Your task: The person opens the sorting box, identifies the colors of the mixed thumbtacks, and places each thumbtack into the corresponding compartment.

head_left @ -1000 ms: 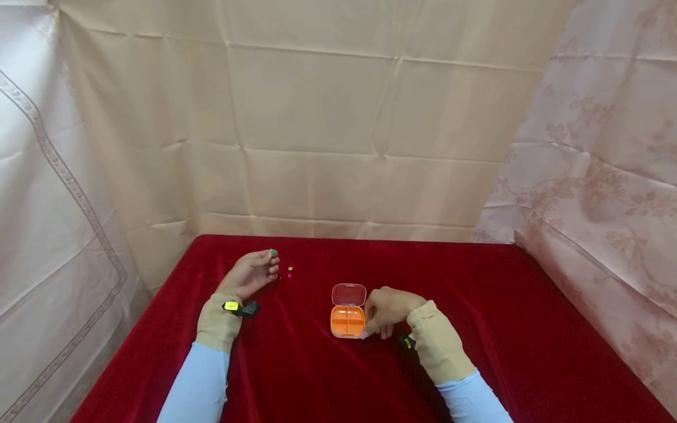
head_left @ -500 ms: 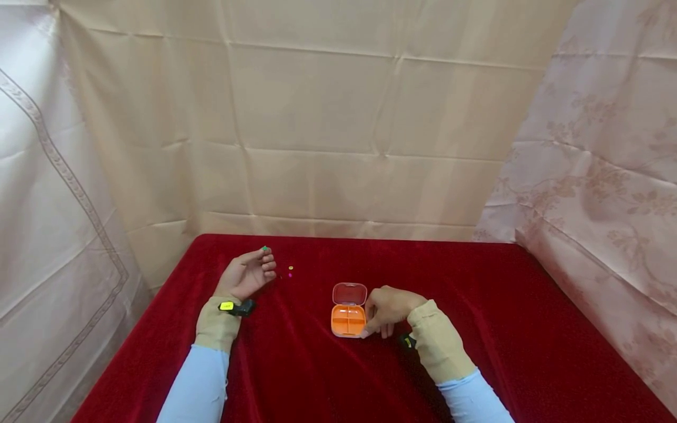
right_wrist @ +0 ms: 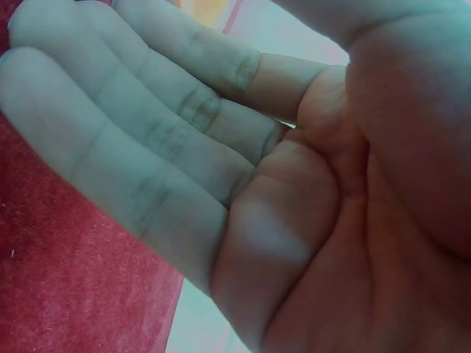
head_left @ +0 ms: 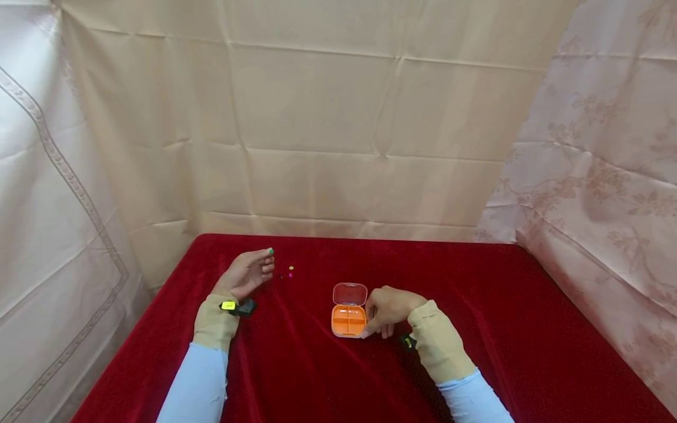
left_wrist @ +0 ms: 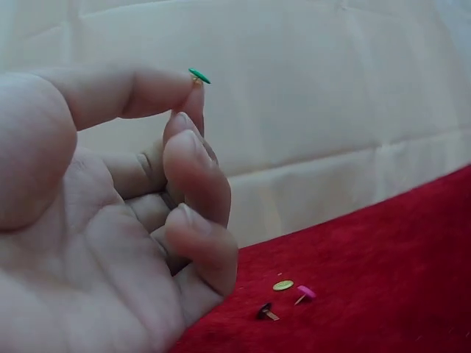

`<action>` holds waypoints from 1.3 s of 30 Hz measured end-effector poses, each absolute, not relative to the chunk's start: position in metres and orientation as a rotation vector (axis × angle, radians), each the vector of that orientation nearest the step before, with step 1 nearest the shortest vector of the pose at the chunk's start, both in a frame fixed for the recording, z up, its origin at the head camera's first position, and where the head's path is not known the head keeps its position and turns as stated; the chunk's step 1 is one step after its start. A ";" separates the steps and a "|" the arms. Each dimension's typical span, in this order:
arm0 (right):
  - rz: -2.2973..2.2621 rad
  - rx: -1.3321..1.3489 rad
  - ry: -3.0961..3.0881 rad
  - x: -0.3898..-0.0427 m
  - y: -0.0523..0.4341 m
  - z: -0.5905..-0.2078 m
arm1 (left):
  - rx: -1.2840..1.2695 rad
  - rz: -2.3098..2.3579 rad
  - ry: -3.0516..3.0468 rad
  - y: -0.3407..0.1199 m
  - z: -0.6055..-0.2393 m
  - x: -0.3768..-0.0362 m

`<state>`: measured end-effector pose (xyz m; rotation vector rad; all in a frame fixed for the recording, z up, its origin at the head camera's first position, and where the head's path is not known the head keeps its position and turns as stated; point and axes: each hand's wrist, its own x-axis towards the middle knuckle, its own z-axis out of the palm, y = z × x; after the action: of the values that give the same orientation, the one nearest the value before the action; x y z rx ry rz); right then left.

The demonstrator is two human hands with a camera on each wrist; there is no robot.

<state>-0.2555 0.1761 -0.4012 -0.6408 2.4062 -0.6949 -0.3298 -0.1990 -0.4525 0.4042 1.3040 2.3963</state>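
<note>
L hand (head_left: 247,277) + green pin (left_wrist: 199,76) shifted slightly R vs 0.5 s ago; R hand (head_left: 391,306) & orange box (head_left: 341,327) abt same.
L thumb + forefinger pinch green pin nr tips; R thumb/fingers at box's R edge, can't tell if gripping. Box on desk (head_left: 423,364), lid (head_left: 350,295) up. Risk: tiny grip, so pin could slip, esp. if fingers roll; R hand pushing could shift box. Loose yellow pin (left_wrist: 283,285), pink pin (left_wrist: 307,292) & dark pin (left_wrist: 265,311) just R of L hand, could get knocked. Far desk edge nr L hand; open room btwn loose pins & box.
</note>
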 end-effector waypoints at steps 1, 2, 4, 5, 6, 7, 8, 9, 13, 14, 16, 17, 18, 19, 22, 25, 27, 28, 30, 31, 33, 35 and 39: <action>-0.695 -0.640 2.405 -0.256 0.176 -0.401 | 0.408 2.377 1.370 -0.199 -0.452 -0.330; -0.694 -0.640 2.405 -0.256 0.176 -0.402 | 0.407 2.360 1.438 -0.199 -0.451 -0.330; -0.692 -0.637 2.404 -0.257 0.176 -0.402 | 0.402 2.322 1.555 -0.200 -0.449 -0.329; -0.691 -0.635 2.404 -0.257 0.176 -0.402 | 0.388 2.306 1.600 -0.200 -0.448 -0.329; -0.689 -0.634 2.405 -0.257 0.176 -0.402 | 0.371 2.293 1.636 -0.200 -0.447 -0.329; -0.687 -0.635 2.407 -0.257 0.176 -0.402 | 0.348 2.284 1.662 -0.200 -0.446 -0.328; -0.687 -0.636 2.407 -0.257 0.176 -0.403 | 0.327 2.281 1.682 -0.200 -0.445 -0.328; -0.688 -0.637 2.406 -0.257 0.176 -0.403 | 0.306 2.275 1.697 -0.201 -0.445 -0.327; -0.698 -0.636 2.403 -0.257 0.177 -0.404 | 0.245 2.231 1.775 -0.200 -0.443 -0.327; -0.702 -0.633 2.402 -0.257 0.177 -0.404 | 0.240 2.219 1.794 -0.200 -0.443 -0.326; -0.705 -0.627 2.403 -0.257 0.177 -0.404 | 0.243 2.192 1.828 -0.200 -0.442 -0.326; -0.704 -0.627 2.404 -0.257 0.177 -0.404 | 0.247 2.184 1.840 -0.199 -0.442 -0.326; -0.704 -0.626 2.404 -0.257 0.177 -0.404 | 0.251 2.177 1.851 -0.199 -0.441 -0.326; -0.703 -0.626 2.404 -0.257 0.177 -0.404 | 0.251 2.172 1.864 -0.198 -0.441 -0.326; -0.703 -0.626 2.404 -0.257 0.177 -0.404 | 0.268 2.144 1.891 -0.196 -0.439 -0.326; -0.708 -0.627 2.401 -0.257 0.177 -0.404 | 0.272 2.099 1.940 -0.195 -0.437 -0.326; -0.712 -0.630 2.399 -0.257 0.177 -0.404 | 0.271 2.064 1.973 -0.194 -0.436 -0.326; -0.714 -0.633 2.398 -0.257 0.177 -0.404 | 0.272 2.047 1.990 -0.193 -0.436 -0.325; -0.718 -0.647 2.398 -0.258 0.177 -0.404 | 0.278 2.019 2.021 -0.192 -0.435 -0.325; -0.719 -0.655 2.399 -0.258 0.178 -0.404 | 0.277 2.009 2.034 -0.192 -0.436 -0.325; -0.721 -0.682 2.408 -0.258 0.180 -0.404 | 0.276 1.993 2.059 -0.190 -0.436 -0.325; -0.719 -0.712 2.422 -0.259 0.182 -0.404 | 0.289 1.972 2.083 -0.190 -0.436 -0.324; -0.740 -0.748 2.442 -0.259 0.188 -0.406 | 0.314 1.948 2.106 -0.189 -0.435 -0.325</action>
<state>-0.2588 0.1880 -0.4062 -0.7478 2.4424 -0.7402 -0.3247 -0.1890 -0.4353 0.3141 2.1063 1.9481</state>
